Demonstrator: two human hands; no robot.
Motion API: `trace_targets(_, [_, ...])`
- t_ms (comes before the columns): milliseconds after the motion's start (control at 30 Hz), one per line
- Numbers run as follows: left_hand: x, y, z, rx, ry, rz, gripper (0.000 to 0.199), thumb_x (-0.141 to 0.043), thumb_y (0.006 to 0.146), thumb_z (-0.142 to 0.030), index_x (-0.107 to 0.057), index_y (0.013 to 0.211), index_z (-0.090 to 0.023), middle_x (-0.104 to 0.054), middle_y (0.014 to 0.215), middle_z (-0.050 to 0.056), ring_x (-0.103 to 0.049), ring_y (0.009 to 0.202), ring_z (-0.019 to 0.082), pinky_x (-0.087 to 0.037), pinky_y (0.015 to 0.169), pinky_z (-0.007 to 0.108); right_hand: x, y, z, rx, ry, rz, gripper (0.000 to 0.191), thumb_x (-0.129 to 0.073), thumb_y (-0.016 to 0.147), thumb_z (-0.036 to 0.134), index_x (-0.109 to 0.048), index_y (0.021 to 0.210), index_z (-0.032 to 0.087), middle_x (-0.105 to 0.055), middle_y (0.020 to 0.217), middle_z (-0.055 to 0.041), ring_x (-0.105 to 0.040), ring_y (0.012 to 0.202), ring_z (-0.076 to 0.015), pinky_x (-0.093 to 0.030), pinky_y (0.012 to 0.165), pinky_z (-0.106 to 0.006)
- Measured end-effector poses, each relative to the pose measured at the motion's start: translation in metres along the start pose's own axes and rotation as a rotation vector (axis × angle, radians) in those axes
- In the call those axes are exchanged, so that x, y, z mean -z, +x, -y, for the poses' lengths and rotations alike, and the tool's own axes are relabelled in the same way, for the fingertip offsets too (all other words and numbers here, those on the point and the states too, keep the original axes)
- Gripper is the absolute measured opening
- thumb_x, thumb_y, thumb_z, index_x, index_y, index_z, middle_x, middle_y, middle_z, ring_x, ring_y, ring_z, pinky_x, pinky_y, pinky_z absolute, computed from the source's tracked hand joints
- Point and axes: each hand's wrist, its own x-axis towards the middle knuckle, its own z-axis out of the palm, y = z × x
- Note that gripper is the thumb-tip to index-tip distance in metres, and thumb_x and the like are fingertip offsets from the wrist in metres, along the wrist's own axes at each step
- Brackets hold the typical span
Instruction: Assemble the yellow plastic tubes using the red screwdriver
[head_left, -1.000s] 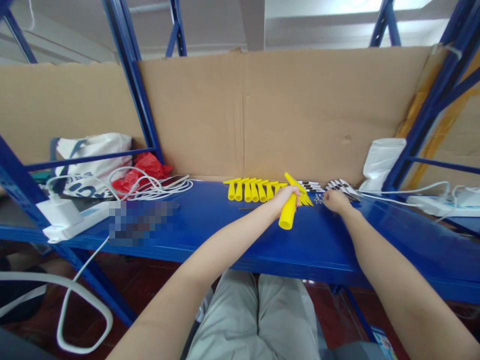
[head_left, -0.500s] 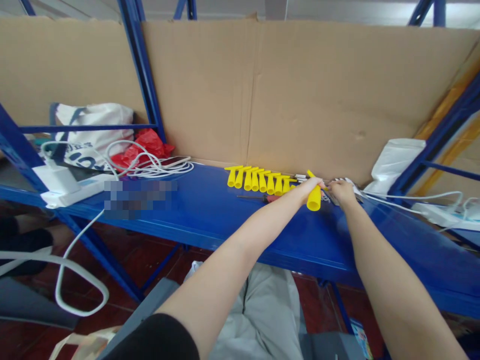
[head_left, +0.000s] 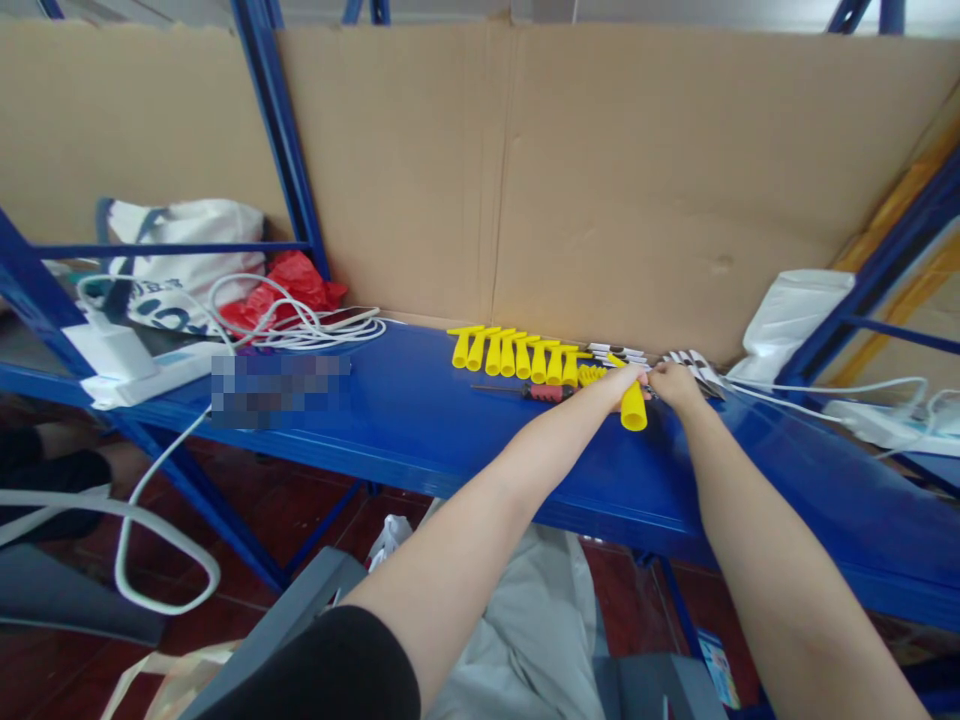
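My left hand (head_left: 628, 380) is closed around a yellow funnel-shaped part (head_left: 634, 412), its wide open end facing me. Right beside it, my right hand (head_left: 673, 384) has its fingers pressed together at the part's far side; what they pinch is too small to make out. Several similar yellow parts (head_left: 508, 356) stand in a row on the blue shelf (head_left: 420, 400), left of my hands. A screwdriver with a red and black handle (head_left: 546, 393) lies in front of the row. Flat black-and-white pieces (head_left: 694, 368) lie behind and right of my right hand.
A cardboard panel (head_left: 615, 190) rises behind the shelf. White cables (head_left: 300, 330), a red plastic bag (head_left: 300, 285), a white cloth bag (head_left: 202, 235) and a power strip (head_left: 161, 375) are at the left. A white pouch (head_left: 795, 315) leans at the right upright.
My right hand has shifted slightly left, closer to my left hand, uncovering more of the black-and-white pieces. The held yellow part sits slightly lower and further right. The view has tilted slightly.
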Motion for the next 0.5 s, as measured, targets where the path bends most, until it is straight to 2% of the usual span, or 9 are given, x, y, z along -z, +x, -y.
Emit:
trace_targets(100, [-0.003, -0.004, -0.004, 0.049, 0.011, -0.027, 0.024, -0.046, 0.075, -0.001, -0.046, 0.058, -0.017, -0.043, 0.042, -0.002, -0.042, 0.041, 0.01, -0.035, 0.042, 0.019, 0.001, 0.0, 0.001, 0.003, 0.007, 0.007, 0.029, -0.046, 0.077, 0.017, -0.074, 0.082, 0.012, -0.072, 0.089, -0.0192, -0.067, 0.092, -0.0288, -0.046, 0.07, -0.03])
trace_targets(200, [-0.002, -0.011, -0.007, 0.002, 0.018, -0.063, 0.022, -0.046, 0.076, 0.002, -0.046, 0.062, -0.016, -0.044, 0.046, -0.003, -0.044, 0.044, 0.008, -0.037, 0.045, 0.018, 0.0, 0.002, 0.003, 0.021, 0.104, -0.012, 0.026, -0.048, 0.077, 0.015, -0.073, 0.082, 0.011, -0.072, 0.09, -0.018, -0.067, 0.092, -0.0272, -0.047, 0.074, -0.03])
trace_targets(267, [0.005, -0.017, -0.007, -0.055, 0.072, -0.101, 0.02, -0.048, 0.077, 0.0, -0.048, 0.066, -0.016, -0.046, 0.05, -0.003, -0.046, 0.046, 0.008, -0.039, 0.047, 0.018, -0.002, 0.003, 0.006, 0.045, 0.261, -0.042, 0.023, -0.05, 0.077, 0.014, -0.072, 0.082, 0.011, -0.073, 0.092, -0.0157, -0.066, 0.09, -0.0244, -0.048, 0.075, -0.029])
trace_targets(333, [0.018, -0.024, -0.007, -0.086, 0.107, -0.118, 0.017, -0.05, 0.077, 0.0, -0.051, 0.07, -0.015, -0.048, 0.053, -0.003, -0.047, 0.047, 0.009, -0.04, 0.048, 0.019, -0.005, 0.004, 0.01, 0.076, 0.454, -0.042, 0.021, -0.052, 0.077, 0.014, -0.071, 0.085, 0.012, -0.073, 0.092, -0.0124, -0.066, 0.085, -0.0205, -0.049, 0.074, -0.028])
trace_targets(400, [0.037, -0.031, -0.008, -0.191, 0.267, -0.092, 0.014, -0.051, 0.077, 0.0, -0.054, 0.078, -0.014, -0.05, 0.057, -0.003, -0.048, 0.047, 0.009, -0.042, 0.051, 0.021, -0.007, 0.003, 0.017, 0.115, 0.583, -0.023, 0.02, -0.053, 0.078, 0.016, -0.069, 0.088, 0.012, -0.073, 0.091, -0.0105, -0.065, 0.08, -0.0177, -0.05, 0.074, -0.028])
trace_targets(500, [0.074, -0.04, -0.014, -0.386, 0.468, -0.151, 0.024, -0.053, 0.079, -0.007, -0.052, 0.101, -0.016, -0.057, 0.068, -0.002, -0.052, 0.047, 0.01, -0.045, 0.053, 0.024, -0.008, 0.0, 0.029, 0.196, 0.57, -0.033, 0.017, -0.056, 0.078, 0.018, -0.068, 0.088, 0.013, -0.072, 0.09, -0.0095, -0.064, 0.08, -0.0169, -0.05, 0.077, -0.029])
